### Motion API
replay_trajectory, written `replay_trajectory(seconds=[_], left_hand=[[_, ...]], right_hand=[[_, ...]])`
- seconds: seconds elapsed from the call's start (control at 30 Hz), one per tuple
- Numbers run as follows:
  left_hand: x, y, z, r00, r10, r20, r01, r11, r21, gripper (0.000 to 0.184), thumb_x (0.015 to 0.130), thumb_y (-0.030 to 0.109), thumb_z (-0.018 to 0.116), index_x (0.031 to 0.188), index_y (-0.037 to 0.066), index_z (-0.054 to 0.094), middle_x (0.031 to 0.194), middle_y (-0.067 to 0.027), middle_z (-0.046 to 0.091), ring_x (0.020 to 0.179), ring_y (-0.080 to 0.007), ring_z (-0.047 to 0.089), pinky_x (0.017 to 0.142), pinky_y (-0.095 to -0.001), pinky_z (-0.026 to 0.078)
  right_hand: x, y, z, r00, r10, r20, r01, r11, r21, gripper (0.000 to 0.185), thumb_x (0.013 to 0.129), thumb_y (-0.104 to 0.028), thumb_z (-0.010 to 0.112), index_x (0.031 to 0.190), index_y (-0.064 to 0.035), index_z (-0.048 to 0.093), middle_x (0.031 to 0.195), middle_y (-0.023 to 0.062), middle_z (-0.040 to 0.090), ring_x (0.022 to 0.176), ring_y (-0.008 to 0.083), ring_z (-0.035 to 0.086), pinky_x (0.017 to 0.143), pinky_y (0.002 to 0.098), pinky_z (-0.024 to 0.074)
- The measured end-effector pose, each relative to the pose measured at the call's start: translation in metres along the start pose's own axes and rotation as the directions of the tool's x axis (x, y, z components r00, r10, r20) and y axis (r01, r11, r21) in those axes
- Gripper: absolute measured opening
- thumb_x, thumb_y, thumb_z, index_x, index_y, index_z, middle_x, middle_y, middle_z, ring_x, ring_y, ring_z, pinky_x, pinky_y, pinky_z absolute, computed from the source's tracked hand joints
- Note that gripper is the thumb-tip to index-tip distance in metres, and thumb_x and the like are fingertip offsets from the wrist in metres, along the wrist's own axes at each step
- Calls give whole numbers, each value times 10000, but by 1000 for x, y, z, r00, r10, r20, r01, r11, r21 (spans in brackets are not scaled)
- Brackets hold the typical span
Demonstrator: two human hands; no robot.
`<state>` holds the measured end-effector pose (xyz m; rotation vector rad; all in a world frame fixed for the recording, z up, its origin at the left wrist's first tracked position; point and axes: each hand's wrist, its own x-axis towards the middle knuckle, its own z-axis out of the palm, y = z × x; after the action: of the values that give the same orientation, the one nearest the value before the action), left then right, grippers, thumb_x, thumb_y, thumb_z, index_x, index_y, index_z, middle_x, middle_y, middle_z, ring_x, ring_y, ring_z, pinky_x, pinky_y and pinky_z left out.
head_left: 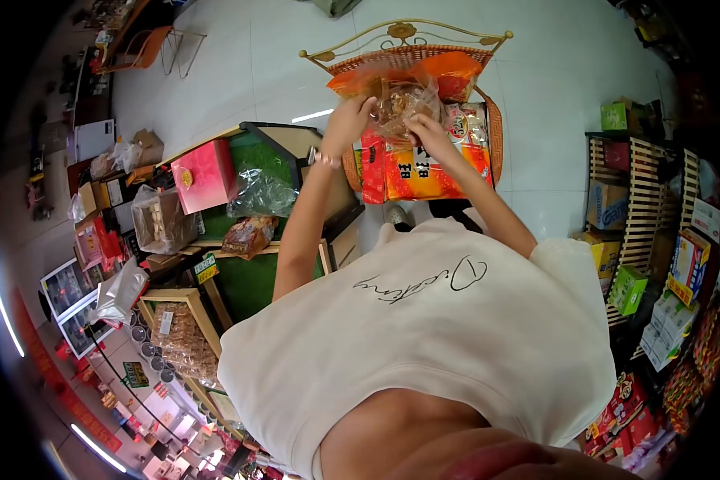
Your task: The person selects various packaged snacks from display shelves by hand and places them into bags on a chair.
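Observation:
A clear plastic bag (pixel 404 108) with brown contents lies over red and orange packages (pixel 436 176) on a wicker chair (pixel 494 132). At the bag's left edge is my left hand (pixel 350 120), its fingers closed on the plastic; a bracelet circles that wrist. My right hand (pixel 430 134) pinches the bag's right side near its lower edge. Behind the bag, more orange packaging (pixel 456 68) leans against the chair's back.
A green-lined display stand (pixel 256 276) on the left holds a pink box (pixel 204 176), an empty-looking clear bag (pixel 262 194) and a brown package (pixel 250 237). Slatted shelves (pixel 644 216) with boxes stand at the right. An orange chair (pixel 146 48) is at the upper left.

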<state>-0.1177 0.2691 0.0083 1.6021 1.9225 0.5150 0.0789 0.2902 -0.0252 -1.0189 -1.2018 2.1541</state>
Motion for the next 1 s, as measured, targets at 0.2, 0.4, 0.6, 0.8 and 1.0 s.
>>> replay_trajectory(seconds=[0.2,0.4,0.6,0.8,1.0], left_hand=[[67,-8,56,876,-151,458,-26,934,357,401,837,419,429,978,89,610,917,-158,622,820,-330,588,720,-395,443],[93,-43,106,761,-69,645,-151,948,279,430,843,445,403,932,79,610,929,-185,604,876,-328,579,741,-381,455],[57,8,32,949,-214,233,190,974,122,499,838,460,451,947,1,612,880,-201,619,821,-321,604,733,-377,460],[-41,14,15,918,-167,-359,18,924,-382,247,850,229,531,991,33,583,815,-144,620,724,-259,599,653,-291,458],[-198,27,61,783,-315,-536,149,932,-330,193,859,123,523,983,-10,587,822,-92,627,740,-142,591,666,-252,450]], right_hand=[[21,5,-44,993,104,64,-99,992,-73,242,887,-258,489,743,-63,487,612,-13,486,555,67,429,540,203,348],[30,15,-65,975,191,110,-179,978,-110,219,882,-243,489,761,-62,504,628,-16,505,585,56,453,555,193,358],[30,10,-62,971,196,140,-183,978,-98,210,882,-244,489,799,-54,524,639,-16,512,596,61,466,568,189,366],[36,30,-52,918,271,289,-224,957,-185,188,892,-240,474,816,-74,520,678,-20,513,615,60,462,583,193,370],[15,43,2,774,334,538,-232,940,-250,160,878,-222,492,788,-93,522,660,-23,507,609,52,476,546,195,366]])
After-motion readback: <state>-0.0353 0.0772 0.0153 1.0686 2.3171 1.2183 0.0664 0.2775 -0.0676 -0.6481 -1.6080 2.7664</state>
